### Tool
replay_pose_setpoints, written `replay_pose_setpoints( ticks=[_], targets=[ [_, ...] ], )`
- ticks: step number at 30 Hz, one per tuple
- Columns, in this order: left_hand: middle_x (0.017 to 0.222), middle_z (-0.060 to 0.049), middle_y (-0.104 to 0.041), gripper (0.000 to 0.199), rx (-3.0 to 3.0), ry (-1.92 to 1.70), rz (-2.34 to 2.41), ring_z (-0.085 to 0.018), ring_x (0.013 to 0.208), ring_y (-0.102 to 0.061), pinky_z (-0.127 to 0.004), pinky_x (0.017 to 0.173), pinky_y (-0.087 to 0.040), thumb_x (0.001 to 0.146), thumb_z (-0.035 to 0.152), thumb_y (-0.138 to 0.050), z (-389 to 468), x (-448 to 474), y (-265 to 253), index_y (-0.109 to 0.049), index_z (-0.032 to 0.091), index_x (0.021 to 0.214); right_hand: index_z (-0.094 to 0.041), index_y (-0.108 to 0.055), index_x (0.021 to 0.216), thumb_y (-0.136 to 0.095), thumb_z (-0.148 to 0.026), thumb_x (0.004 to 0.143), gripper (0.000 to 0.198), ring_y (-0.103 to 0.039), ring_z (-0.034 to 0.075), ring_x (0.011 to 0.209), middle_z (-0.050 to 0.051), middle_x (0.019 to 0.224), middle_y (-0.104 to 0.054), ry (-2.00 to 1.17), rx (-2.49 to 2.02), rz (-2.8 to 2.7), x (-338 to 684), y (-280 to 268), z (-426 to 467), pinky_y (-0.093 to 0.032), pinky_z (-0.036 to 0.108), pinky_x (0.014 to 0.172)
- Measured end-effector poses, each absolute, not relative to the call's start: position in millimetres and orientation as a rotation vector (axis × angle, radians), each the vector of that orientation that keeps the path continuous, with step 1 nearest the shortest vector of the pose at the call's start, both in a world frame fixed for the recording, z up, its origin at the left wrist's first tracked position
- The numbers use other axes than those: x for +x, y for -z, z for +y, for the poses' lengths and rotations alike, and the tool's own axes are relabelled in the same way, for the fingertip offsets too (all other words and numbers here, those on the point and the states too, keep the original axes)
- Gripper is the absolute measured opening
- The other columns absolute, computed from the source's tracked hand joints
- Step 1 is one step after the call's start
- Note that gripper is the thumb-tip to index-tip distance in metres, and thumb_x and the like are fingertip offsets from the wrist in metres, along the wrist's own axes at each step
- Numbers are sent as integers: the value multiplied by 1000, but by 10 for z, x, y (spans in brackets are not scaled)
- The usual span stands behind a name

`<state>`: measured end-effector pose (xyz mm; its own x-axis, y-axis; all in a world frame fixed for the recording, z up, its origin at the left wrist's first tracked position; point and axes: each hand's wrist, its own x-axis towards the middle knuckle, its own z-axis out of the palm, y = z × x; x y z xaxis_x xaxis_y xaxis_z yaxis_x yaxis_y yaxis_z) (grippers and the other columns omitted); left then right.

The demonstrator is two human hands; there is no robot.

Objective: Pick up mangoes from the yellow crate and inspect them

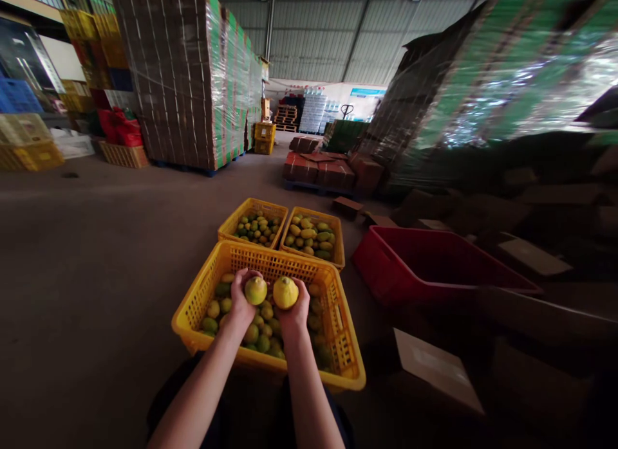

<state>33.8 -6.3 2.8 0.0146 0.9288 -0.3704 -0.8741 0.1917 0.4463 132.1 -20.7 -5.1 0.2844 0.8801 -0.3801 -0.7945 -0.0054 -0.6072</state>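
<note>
Forearms (212, 378) above a crate (309, 267), left hand (239, 293) around one greenish fruit (255, 291), right hand (300, 309) around one yellow fruit (285, 293)

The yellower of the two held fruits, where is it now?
In the head view, the yellower fruit sits in the right hand, over the nearest yellow crate, just right of the greener fruit in the left hand.
</note>
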Motion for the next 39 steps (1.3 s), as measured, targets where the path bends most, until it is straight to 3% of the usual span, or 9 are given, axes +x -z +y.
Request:
replay_pose_setpoints(
  ticks=[4, 8, 14, 22, 26, 32, 39],
  targets=[
    [63, -4, -64, 26, -14, -1334, 626, -18, 66, -67, -28, 68, -55, 87, 31, -50, -32, 318, -3, -66, 15, 74, -21, -57, 72, -62, -34, 71, 14, -61, 15, 44, -4, 53, -64, -1380, -829, -13, 1325, -34, -237, -43, 23, 35],
    [74, -5, -68, 27, -88, -1304, 578, -19, 75, -68, -31, 70, -57, 95, 27, -42, 6, 291, -53, -66, 15, 96, -20, -61, 77, -61, -29, 71, 11, -68, 18, 58, 1, 64, -71, -1449, -722, -80, 1360, -85, -255, -55, 29, 50],
    [81, -9, -67, 32, -157, -1249, 558, -14, 72, -66, -17, 55, -55, 101, 30, -36, 25, 223, -146, -61, 10, 105, -18, -66, 83, -63, -25, 74, 12, -71, 18, 68, 2, 75, -74, -1476, -639, -84, 1376, -92, -241, -62, 34, 67],
    [66, -5, -60, 31, -107, -1170, 579, -8, 43, -48, -12, 34, -40, 96, 24, -37, -16, 211, -119, -64, 10, 103, -18, -63, 81, -69, -33, 80, 16, -69, 15, 57, 0, 65, -71, -1533, -741, -37, 1341, 13, -148, -59, 23, 54],
    [70, -8, -64, 33, -59, -1185, 531, -10, 49, -55, -16, 41, -47, 95, 28, -39, -31, 200, -102, -66, 9, 102, -17, -66, 86, -61, -28, 85, 12, -70, 15, 60, 2, 70, -74, -1547, -755, 28, 1333, -36, -176, -59, 24, 54],
    [80, -6, -69, 25, -112, -1265, 374, -14, 68, -66, -22, 57, -56, 88, 20, -50, -60, 151, -152, -68, 14, 104, -18, -68, 84, -63, -35, 80, 18, -68, 16, 55, 3, 72, -74, -1541, -677, -100, 1350, -111, -262, -46, 20, 36],
    [68, -4, -62, 22, 23, -1190, 324, -12, 57, -57, -20, 48, -50, 88, 25, -48, -122, 127, -166, -63, 15, 75, -17, -65, 69, -59, -35, 73, 19, -61, 16, 47, 6, 66, -70, -1549, -653, -302, 1350, -158, -337, -37, 21, 28]
  ],
)
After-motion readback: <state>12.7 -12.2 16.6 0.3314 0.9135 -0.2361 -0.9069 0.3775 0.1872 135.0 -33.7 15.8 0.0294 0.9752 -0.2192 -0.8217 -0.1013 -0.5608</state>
